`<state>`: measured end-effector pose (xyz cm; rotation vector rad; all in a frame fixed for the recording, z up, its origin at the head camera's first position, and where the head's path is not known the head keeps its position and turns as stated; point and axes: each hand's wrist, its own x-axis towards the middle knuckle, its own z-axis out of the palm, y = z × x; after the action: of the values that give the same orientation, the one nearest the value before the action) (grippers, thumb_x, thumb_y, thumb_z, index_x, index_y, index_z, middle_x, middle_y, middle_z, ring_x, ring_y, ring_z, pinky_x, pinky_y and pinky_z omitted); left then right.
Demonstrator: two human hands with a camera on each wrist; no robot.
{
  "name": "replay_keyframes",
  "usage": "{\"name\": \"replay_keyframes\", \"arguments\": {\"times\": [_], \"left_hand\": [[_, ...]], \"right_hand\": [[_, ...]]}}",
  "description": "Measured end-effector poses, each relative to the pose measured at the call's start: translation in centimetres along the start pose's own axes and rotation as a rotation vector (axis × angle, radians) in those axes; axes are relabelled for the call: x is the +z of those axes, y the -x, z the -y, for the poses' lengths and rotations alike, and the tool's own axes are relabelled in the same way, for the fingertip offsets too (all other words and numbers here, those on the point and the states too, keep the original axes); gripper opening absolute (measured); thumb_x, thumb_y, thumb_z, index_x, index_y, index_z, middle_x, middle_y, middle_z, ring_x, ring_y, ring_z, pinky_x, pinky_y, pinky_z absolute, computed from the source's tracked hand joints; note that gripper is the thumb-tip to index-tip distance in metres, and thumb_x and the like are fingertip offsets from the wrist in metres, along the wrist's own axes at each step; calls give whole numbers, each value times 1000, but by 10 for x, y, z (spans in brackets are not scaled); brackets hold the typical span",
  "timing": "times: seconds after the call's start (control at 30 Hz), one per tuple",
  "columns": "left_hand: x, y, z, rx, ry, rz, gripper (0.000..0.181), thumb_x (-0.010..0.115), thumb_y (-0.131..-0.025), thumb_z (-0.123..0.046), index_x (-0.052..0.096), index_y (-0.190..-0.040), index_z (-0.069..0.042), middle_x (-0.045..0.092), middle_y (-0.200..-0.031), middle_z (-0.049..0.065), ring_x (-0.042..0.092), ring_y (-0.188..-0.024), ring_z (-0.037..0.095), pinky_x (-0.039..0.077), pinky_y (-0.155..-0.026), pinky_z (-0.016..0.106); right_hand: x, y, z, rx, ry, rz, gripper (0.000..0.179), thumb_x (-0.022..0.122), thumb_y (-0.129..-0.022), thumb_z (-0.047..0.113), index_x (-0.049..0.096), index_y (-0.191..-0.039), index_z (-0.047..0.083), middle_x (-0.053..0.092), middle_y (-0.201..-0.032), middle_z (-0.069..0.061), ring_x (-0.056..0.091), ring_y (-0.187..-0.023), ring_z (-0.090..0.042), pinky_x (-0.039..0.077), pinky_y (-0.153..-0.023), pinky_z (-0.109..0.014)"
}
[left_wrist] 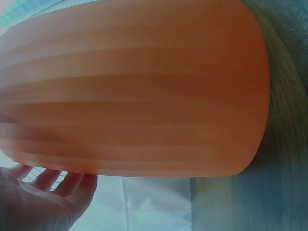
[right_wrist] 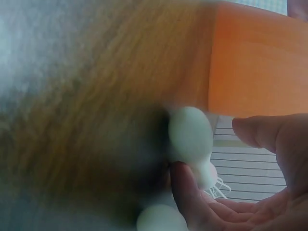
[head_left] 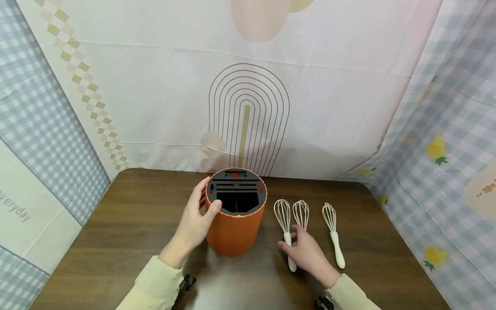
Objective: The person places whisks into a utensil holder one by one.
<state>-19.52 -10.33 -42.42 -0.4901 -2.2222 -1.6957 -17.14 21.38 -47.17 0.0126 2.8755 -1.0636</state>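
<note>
My left hand (head_left: 196, 219) grips the rim of an orange knife and utensil holder (head_left: 232, 234), thumb over the near edge and fingers round its left side. Dark slots and a divided opening show in the holder's grey top. The holder's ribbed side (left_wrist: 144, 96) fills most of the left wrist view. Over the left whisk (head_left: 287, 239) is my right hand (head_left: 308, 252), its thumb crossing the white handle. In the right wrist view a gap shows between thumb and handle (right_wrist: 190, 134), and a fingertip lies right at the handle. The middle whisk (head_left: 301, 211) is partly hidden under this hand.
A third white whisk (head_left: 334, 237) lies to the right on the brown wooden table (head_left: 147, 215). A patterned cloth (head_left: 162, 99) hangs behind the table, with checked cloth (head_left: 445, 107) along the right side.
</note>
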Motion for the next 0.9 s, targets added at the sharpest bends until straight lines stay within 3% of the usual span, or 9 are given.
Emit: {"name": "replay_keyframes", "arguments": {"times": [0.03, 0.27, 0.43, 0.9], "left_hand": [[0, 0, 0, 6, 1, -1, 63, 57, -95, -33, 29, -151, -28, 37, -147, 0, 41, -130, 22, 33, -106, 48], [-3, 4, -40, -21, 44, 14, 62, 55, -94, -16, 28, -150, -3, 36, -146, 18, 39, -129, 34, 30, -106, 53], [-3, 4, -38, -19, 52, 12, 63, 55, -94, -16, 29, -150, -4, 36, -146, 17, 39, -128, 33, 30, -105, 52], [-1, 4, -33, -10, 74, 8, 61, 55, -95, -15, 29, -149, -5, 36, -146, 15, 40, -127, 32, 29, -105, 53]], "right_hand": [[1, 1, 0, -4, 1, -1, 65, 75, -84, 27, 46, -132, -6, 64, -103, -7, 61, -75, -8, 50, -64, -30], [5, 3, -3, -49, 52, -28, 57, 74, -81, 14, 48, -127, -9, 67, -91, -5, 62, -77, -15, 50, -73, -37], [7, 2, -3, -61, 90, -31, 54, 73, -80, 11, 50, -124, -10, 66, -86, -3, 62, -85, -21, 48, -79, -41], [7, 0, -2, -65, 34, -65, 34, 70, -82, 6, 60, -112, -3, 62, -83, 0, 57, -71, -11, 47, -66, -31]]}}
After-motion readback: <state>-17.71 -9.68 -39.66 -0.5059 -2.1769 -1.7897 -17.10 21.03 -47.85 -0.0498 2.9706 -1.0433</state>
